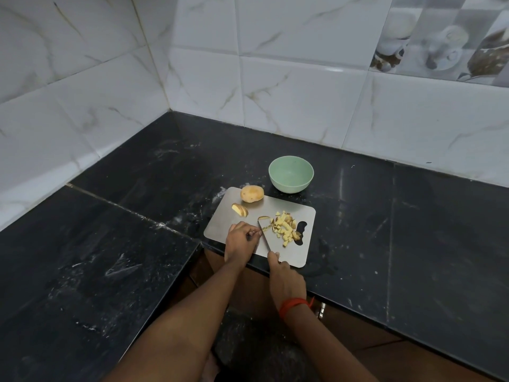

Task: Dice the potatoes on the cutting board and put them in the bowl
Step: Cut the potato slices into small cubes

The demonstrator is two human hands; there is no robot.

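A steel cutting board (223,221) lies at the counter's front edge. On it sit a whole potato (252,193), several potato slices (240,209) and a heap of diced pieces (285,230). My right hand (283,277) grips the handle of a knife (264,235), whose blade points away across the board. My left hand (242,242) has its fingers curled down on a small potato strip right beside the blade. The pale green bowl (291,174) stands empty just beyond the board.
The black stone counter (413,230) runs into a corner, with white marble-look tiled walls behind and to the left. A seam crosses the left counter section. Below the front edge I see brown cabinet fronts.
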